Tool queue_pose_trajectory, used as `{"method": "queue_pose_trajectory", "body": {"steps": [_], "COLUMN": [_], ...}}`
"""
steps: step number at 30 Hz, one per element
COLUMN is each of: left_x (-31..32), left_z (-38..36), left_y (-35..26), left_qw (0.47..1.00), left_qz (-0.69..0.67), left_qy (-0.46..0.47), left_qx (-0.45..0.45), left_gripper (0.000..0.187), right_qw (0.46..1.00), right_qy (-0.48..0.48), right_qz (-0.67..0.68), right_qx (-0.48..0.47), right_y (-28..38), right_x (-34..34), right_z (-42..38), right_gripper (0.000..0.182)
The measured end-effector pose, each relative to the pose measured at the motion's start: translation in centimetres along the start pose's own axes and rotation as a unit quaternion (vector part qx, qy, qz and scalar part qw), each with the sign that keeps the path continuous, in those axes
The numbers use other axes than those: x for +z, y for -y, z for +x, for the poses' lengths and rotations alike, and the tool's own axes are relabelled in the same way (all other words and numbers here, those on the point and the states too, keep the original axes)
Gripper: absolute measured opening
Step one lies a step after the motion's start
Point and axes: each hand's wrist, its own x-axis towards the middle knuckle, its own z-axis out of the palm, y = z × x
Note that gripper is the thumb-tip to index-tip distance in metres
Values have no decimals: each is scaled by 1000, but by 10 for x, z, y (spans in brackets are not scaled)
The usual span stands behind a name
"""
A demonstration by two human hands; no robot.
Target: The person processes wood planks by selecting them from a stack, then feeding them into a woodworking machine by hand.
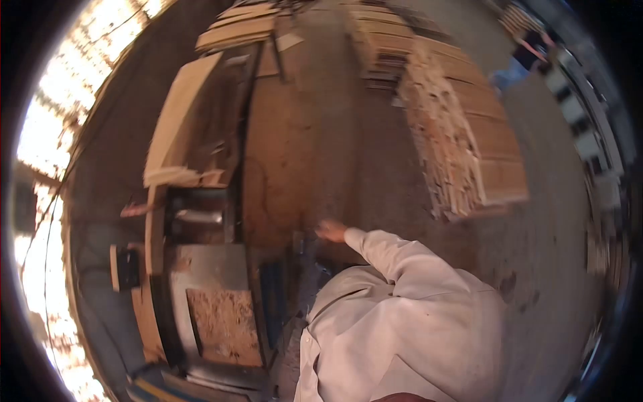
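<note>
My right hand (331,231) reaches forward from a light long sleeve, above the floor between a metal-topped machine and the stacked wood. Motion smears its fingers, so I cannot make out whether they are apart or closed, and no held object shows. Left of the hand is the machine's grey metal top (231,258), with a worn brown wooden panel (223,325) set in it. My left hand is out of sight.
Tall stacks of wooden boards (499,144) stand at right, with another stack (382,33) farther back. A pale board (181,114) lies along the left bench. At far right a person (529,57) is near equipment. Bright openings line the left wall.
</note>
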Motion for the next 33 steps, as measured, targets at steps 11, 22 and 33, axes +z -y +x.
{"method": "queue_pose_trajectory", "body": {"steps": [11, 22, 33], "left_x": [-126, -243, -223], "left_z": [59, 201, 286], "left_y": [-373, -695, -734], "left_qw": [893, 783, 874], "left_qz": [-62, 160, 296], "left_qy": [-184, -358, -273], "left_qx": [406, 482, 272], "left_gripper": [31, 89, 93], "right_qw": [825, 859, 697], "right_qy": [-169, -251, -419], "right_qz": [147, 318, 475], "right_qx": [519, 312, 337], "right_y": [-312, -281, -430], "right_x": [140, 74, -4], "right_z": [-379, -269, -248], "right_gripper": [47, 43, 33]}}
